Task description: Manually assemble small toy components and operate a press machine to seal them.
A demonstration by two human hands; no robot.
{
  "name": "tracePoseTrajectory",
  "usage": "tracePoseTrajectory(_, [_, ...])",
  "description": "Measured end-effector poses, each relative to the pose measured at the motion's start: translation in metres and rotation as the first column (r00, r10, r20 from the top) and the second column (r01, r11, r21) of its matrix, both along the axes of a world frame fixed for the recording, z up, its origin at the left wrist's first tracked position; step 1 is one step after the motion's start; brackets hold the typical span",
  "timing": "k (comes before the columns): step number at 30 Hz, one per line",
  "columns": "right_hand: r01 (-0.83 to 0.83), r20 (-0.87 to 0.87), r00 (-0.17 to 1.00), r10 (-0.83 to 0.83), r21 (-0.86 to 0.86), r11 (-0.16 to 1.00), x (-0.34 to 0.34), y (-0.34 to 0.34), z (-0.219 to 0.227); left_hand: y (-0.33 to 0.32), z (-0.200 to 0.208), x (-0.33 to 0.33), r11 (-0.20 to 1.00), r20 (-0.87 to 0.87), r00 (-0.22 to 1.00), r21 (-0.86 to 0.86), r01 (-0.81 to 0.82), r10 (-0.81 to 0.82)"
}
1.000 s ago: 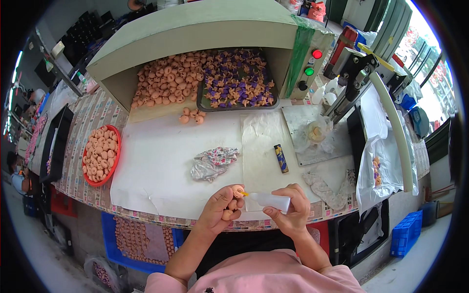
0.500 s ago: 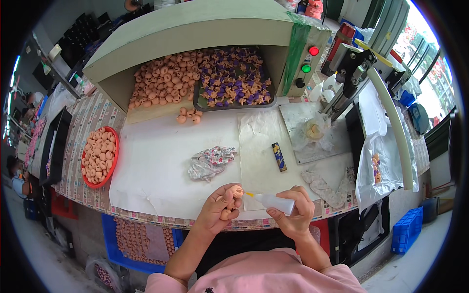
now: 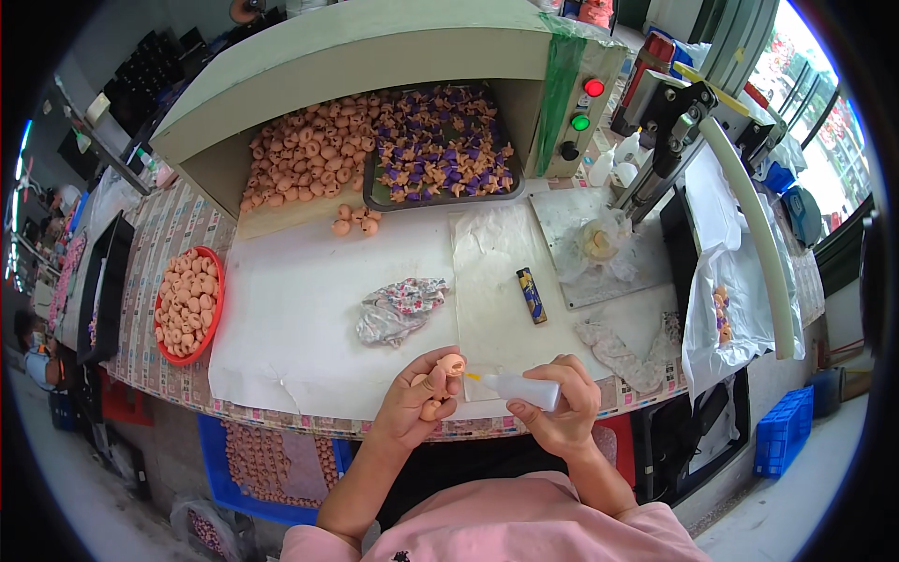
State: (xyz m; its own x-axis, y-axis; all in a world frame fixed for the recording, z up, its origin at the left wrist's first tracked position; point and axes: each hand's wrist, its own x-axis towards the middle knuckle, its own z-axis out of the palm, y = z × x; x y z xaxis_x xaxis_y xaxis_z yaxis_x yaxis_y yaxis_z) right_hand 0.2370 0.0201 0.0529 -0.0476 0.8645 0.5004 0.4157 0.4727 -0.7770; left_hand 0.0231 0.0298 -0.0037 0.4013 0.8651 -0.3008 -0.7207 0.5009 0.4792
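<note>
My left hand [image 3: 409, 412] is closed round a few small peach-coloured doll heads. One doll head [image 3: 451, 364] is pinched at the fingertips with its opening showing, and another doll head [image 3: 431, 409] sits lower in the palm. In my right hand [image 3: 573, 412] is a white squeeze bottle [image 3: 526, 390], held tilted, its yellow nozzle [image 3: 475, 377] pointing left at the pinched head. Whether the nozzle touches the head is too small to tell. Beyond both hands, a crumpled flowered cloth [image 3: 401, 311] and a dark blue and yellow tube [image 3: 532, 296] lie on the white sheet.
Under a beige hood [image 3: 365, 56] lie a heap of doll heads [image 3: 309, 150] and a black tray [image 3: 449, 199] of purple and peach pieces. A red basket [image 3: 217, 314] of heads stands left. At right are a metal press [image 3: 670, 140] and a plastic-lined box [image 3: 740, 290].
The pinched doll head has turned slightly in my left fingers. Both hands and the squeeze bottle keep nearly the same places, and the whole view has shifted a little.
</note>
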Motion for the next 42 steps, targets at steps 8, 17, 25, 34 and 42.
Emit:
tracePoseTrajectory(8, [0.025,-0.017,1.0,-0.026,-0.018,1.0,0.004,0.0,-0.003,0.0,-0.001,0.0,1.0,0.015,1.0,0.004,0.016,-0.016])
tracePoseTrajectory(17, [0.03,-0.023,0.999,-0.029,0.024,0.999,0.004,0.003,0.002,0.001,-0.001,-0.003,1.0,0.029,0.999,0.016,0.026,-0.027])
tracePoseTrajectory(25, [0.021,-0.02,1.0,-0.023,-0.11,0.994,-0.026,0.036,-0.019,-0.009,0.016,-0.008,0.998,0.12,0.993,-0.069,0.007,0.002])
tracePoseTrajectory(34, [-0.095,0.252,0.96,0.123,-0.121,0.988,-0.055,0.083,-0.017,-0.022,0.031,-0.03,0.991,0.203,0.976,-0.122,-0.048,0.072])
tracePoseTrajectory(42, [0.005,0.366,0.923,-0.117,0.293,0.956,-0.064,0.211,0.009,-0.028,0.037,-0.044,0.976,0.361,0.925,-0.217,-0.036,0.114])
